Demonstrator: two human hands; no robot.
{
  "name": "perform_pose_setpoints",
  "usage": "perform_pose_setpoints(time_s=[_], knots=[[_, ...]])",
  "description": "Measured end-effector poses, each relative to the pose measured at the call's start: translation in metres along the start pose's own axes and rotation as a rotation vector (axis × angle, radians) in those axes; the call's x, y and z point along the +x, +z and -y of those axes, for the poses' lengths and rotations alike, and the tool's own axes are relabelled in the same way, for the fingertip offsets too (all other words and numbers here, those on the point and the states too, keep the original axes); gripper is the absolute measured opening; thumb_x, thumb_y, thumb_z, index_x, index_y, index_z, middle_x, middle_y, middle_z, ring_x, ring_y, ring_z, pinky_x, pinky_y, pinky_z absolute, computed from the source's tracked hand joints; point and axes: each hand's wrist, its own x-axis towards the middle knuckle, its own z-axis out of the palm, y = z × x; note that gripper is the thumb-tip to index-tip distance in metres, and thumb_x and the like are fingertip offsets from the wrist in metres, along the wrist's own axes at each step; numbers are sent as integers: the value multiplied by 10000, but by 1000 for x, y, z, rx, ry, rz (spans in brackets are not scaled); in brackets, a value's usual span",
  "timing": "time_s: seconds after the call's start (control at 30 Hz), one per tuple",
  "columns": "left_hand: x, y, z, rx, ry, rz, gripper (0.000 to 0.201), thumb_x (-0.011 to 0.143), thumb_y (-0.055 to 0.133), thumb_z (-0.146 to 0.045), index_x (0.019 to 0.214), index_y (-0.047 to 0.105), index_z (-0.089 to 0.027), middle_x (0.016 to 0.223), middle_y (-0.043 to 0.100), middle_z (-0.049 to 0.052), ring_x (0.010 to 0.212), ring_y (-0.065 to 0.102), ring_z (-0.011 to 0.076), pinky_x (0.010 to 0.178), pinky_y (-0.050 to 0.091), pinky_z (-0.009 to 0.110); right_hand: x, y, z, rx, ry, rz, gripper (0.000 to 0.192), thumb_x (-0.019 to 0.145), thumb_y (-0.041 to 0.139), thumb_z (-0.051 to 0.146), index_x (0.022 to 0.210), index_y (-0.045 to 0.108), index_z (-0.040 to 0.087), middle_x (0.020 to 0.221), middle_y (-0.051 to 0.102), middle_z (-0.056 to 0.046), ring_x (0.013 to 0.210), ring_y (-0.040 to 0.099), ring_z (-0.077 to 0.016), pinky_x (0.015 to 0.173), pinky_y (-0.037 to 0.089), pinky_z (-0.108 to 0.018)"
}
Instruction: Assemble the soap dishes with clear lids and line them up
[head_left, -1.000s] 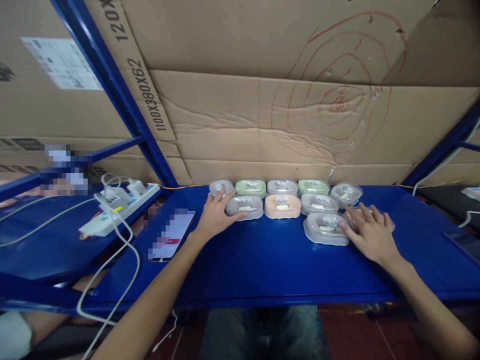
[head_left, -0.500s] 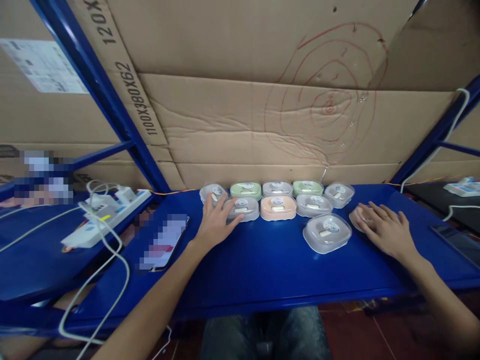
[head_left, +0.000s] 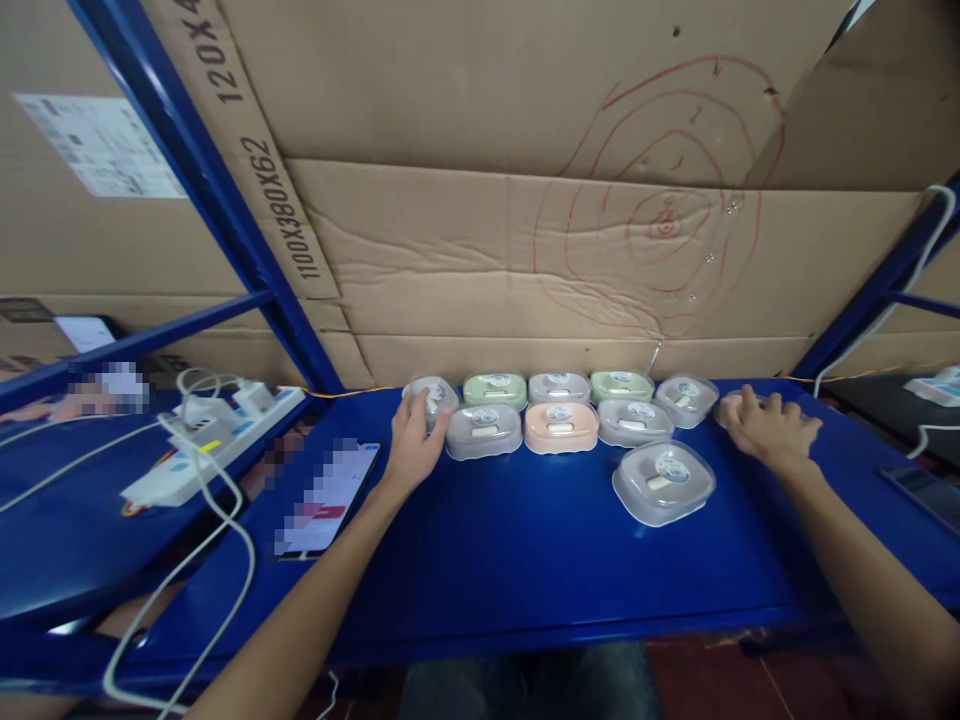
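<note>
Item: small lidded cases, set in two rows at the back of the blue surface (head_left: pixel 487 560), one more (head_left: pixel 663 482) apart in front.

Left hand (head_left: pixel 411 446): fingers curled loosely about the grey case (head_left: pixel 428 394) at the left end of the back row.

Right hand (head_left: pixel 765 426): fingers spread flat over a pale case (head_left: pixel 729 405) at the right end; no closed grip.

Risk, as judged: the cases sat touching, so a sideways nudge could have shoved neighbours out of line. The phone (head_left: pixel 324 493) lay near the left forearm and could have been knocked.

Obscured: the right-end case was mostly covered; lid labels too small to read; phone screen blurred.
</note>
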Motion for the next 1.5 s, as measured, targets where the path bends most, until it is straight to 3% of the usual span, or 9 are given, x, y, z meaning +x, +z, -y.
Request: perform_pose_setpoints(time_s=[0.17,0.33,0.47,0.57,0.8,0.97,1.13,1.4,1.5], knots=[[8,0,9,-6,-24,-24,608,1027,533,-519,1507,575,-148,1539,622,231,1511,551,368,1303,423,540,28,0,27,-4,100,76,931,1054,308,695,1475,654,-59,1457,553,-508,1440,475,-642,990,335,-743],[14,-3,15,0,-68,-46,666,1013,542,-531,1538,557,-121,1550,617,247,1503,566,371,1306,415,535,50,-14,18,67,170,225,1068,1004,343,820,1501,642,-77,1436,600,-496,1431,511,-639,984,412,-687],[15,-2,14,3,-60,-31,643,1017,526,-482,1539,557,-108,1584,620,243,1512,575,355,1315,409,507,48,-24,-4,163,153,316,1023,1024,359,791,1550,606,-51,1405,669,-427,1164,736,-482,916,508,-552],[14,-3,10,26,-66,-41,651,1001,549,-476,1540,554,-111,1595,620,237,1526,567,362,1316,406,510,30,-20,-11,227,164,330,1050,996,400,823,1632,525,-3,1290,738,-377,871,777,-380,763,534,-484],[14,-9,-8,138,-101,-19,674,975,577,-475,1521,558,-79,1540,658,263,1476,613,400,1262,462,503,-9,0,7,238,223,113,1176,968,144,922,1709,414,50,1449,585,-454,1286,675,-558,913,488,-590],[19,-11,-24,239,-177,15,657,994,556,-516,1443,598,-38,1436,697,318,1387,673,449,1158,532,516,-12,-3,12,248,239,96,1074,1000,191,854,1688,472,79,1374,645,-410,1271,694,-539,899,497,-573],[45,-13,-35,328,-327,66,859,921,650,-663,1393,596,53,1296,715,409,1286,710,541,1034,584,576,-14,-3,10,255,234,82,1049,1006,211,838,1721,429,101,1405,644,-374,1310,678,-522,943,502,-561],[77,-10,-39,459,-397,171,976,867,714,-632,1518,527,70,1412,658,426,1386,657,529,1089,572,571,-14,-1,10,267,241,72,1000,1033,235,806,1721,440,109,1426,629,-402,1316,674,-542,984,511,-601],[90,-10,-38,516,-389,235,963,823,755,-656,1499,605,14,1463,652,392,1422,625,542,1092,582,565,-11,2,12,251,287,56,932,1028,320,756,1712,462,140,1442,641,-370,1348,662,-556,1037,526,-633]])
